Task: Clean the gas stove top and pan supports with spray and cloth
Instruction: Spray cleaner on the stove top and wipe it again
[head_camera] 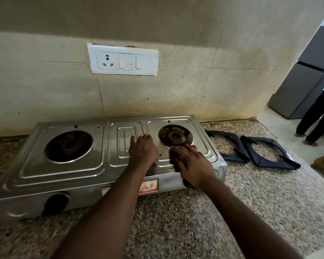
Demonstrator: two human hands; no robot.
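A two-burner steel gas stove (64,171) stands on the granite counter against the wall. Its left burner (68,146) and right burner (175,136) are bare. Both black pan supports (229,146) (269,153) lie on the counter to the stove's right. My left hand (142,149) lies flat on the steel top between the middle panel and the right burner. My right hand (193,164) rests with fingers spread on the stove's front right part, just below the right burner. No cloth or spray bottle is visible.
A white socket and switch plate (123,59) sits on the stained wall tiles above the stove. A black knob (54,203) is on the stove's front left. At the right a person (318,116) stands beside a grey fridge (303,77).
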